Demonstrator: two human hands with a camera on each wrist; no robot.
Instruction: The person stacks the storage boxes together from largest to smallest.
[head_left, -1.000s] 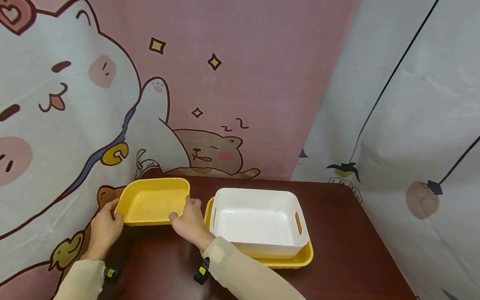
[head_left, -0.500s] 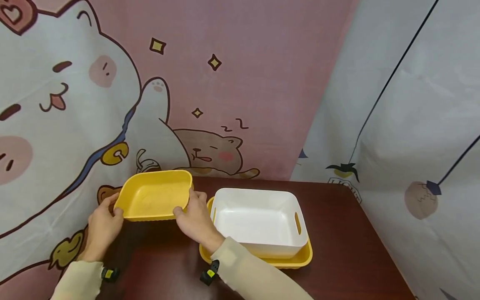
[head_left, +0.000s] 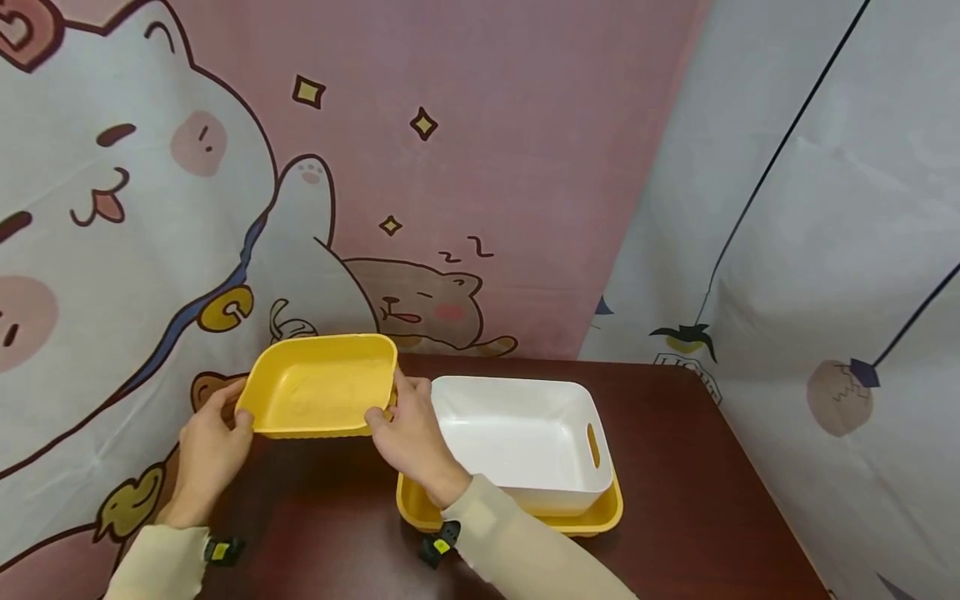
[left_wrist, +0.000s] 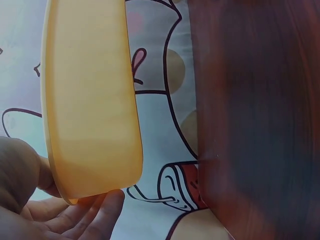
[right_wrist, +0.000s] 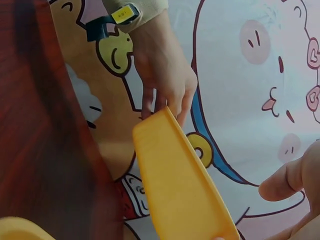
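A shallow yellow plastic bin [head_left: 318,387] is held up off the table, tilted with its inside toward the head camera. My left hand [head_left: 210,454] grips its left end; in the left wrist view the thumb is on one side of the bin's wall [left_wrist: 92,100] and the fingers [left_wrist: 107,212] are under the end. My right hand [head_left: 412,437] holds the right end, thumb at the front corner, other fingers partly hidden behind the side. Right of it, a white basket [head_left: 525,442] with handle slots sits inside a larger yellow bin [head_left: 592,518].
The dark reddish-brown table [head_left: 697,492] runs beneath everything. A cartoon-printed cloth [head_left: 495,125] hangs right behind and along the left, and a pale cloth [head_left: 780,250] hangs on the right. My right forearm [head_left: 540,550] crosses in front of the larger yellow bin.
Both hands have raised the small yellow bin a little and shifted it right, toward the white basket. The white basket and larger yellow bin have stayed put.
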